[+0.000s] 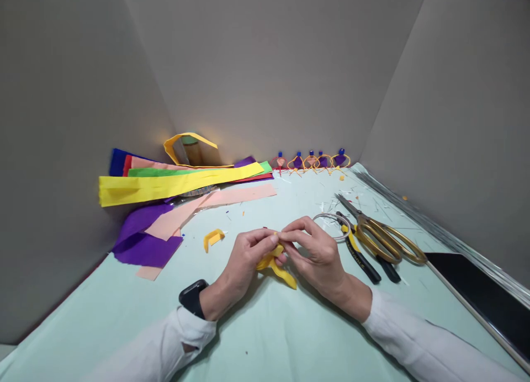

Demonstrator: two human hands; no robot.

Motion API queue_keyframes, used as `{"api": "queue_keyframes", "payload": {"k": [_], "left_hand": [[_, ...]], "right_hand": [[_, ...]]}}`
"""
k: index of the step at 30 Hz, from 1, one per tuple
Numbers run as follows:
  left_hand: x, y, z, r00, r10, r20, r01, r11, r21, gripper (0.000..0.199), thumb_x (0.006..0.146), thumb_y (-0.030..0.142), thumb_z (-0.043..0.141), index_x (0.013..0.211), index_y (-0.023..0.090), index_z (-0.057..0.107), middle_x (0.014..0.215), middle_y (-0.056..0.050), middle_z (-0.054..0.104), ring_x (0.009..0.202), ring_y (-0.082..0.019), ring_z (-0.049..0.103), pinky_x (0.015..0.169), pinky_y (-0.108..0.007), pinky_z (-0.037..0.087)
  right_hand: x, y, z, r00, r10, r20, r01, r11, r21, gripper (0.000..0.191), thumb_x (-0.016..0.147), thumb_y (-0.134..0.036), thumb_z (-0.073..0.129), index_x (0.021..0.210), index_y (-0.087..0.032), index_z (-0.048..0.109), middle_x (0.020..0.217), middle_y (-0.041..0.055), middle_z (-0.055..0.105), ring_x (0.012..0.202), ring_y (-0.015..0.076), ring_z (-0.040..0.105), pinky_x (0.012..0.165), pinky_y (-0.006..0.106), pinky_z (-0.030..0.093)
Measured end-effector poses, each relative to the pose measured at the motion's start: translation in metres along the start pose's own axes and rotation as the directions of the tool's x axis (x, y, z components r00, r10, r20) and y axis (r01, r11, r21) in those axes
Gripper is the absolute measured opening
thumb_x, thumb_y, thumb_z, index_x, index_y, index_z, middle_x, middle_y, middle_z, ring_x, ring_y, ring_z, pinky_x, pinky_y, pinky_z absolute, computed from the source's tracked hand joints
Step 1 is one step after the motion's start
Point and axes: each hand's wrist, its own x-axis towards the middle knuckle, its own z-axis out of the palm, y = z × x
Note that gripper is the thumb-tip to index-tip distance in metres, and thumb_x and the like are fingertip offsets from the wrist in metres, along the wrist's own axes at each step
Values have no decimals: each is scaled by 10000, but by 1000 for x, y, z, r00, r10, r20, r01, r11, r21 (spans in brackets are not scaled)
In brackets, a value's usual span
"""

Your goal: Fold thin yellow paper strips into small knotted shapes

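My left hand pinches a crumpled yellow crepe paper strip near the middle of the table. Its loose end hangs down below my fingers toward the tabletop. From the other side my right hand closes thumb and fingertips on the top of the same strip, touching my left fingertips. Whatever small part lies between the fingertips is hidden. A short folded yellow-orange paper piece lies to the left of my hands. Just beyond my right hand are a silver ring-shaped coil and black-and-yellow pliers.
Gold-handled scissors lie across the pliers. A dark-screened tablet and a bundle of thin wires run along the right. Coloured paper strips and purple paper pile up at left. Several small figures line the back wall.
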Motion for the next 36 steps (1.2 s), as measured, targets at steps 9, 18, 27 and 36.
{"api": "queue_keyframes", "payload": {"k": [9, 18, 27, 36], "left_hand": [[6, 0, -3, 996, -31, -78, 31, 999, 7, 192, 776, 303, 727, 821, 116, 733, 615, -32, 673, 578, -128, 621, 594, -229, 475], [4, 7, -1, 986, -2, -167, 24, 991, 130, 195, 721, 294, 748, 783, 110, 754, 631, -39, 684, 594, -141, 630, 597, -245, 479], [6, 5, -1, 984, -19, -177, 41, 992, 121, 175, 683, 285, 766, 724, 115, 757, 646, -42, 692, 615, -149, 633, 619, -248, 471], [7, 0, -5, 995, -58, -77, 61, 997, 38, 213, 730, 320, 759, 784, 114, 752, 641, -34, 673, 616, -128, 600, 624, -228, 441]], "right_hand": [[5, -1, -6, 970, 209, 124, -229, 958, 174, 145, 874, -140, 584, 874, -185, 723, 904, 70, 701, 854, 181, 659, 754, 316, 524], [8, 0, -4, 832, 490, 260, -549, 792, 266, 126, 876, -258, 627, 858, -210, 742, 932, 36, 721, 893, 181, 663, 811, 299, 494], [6, -1, -4, 868, 443, 225, -488, 846, 214, 133, 880, -215, 619, 840, -196, 744, 891, 56, 711, 864, 188, 651, 795, 319, 487], [4, -1, -2, 881, 435, 187, -465, 870, 166, 106, 874, -215, 617, 815, -183, 699, 839, 38, 683, 804, 169, 634, 746, 297, 476]]}}
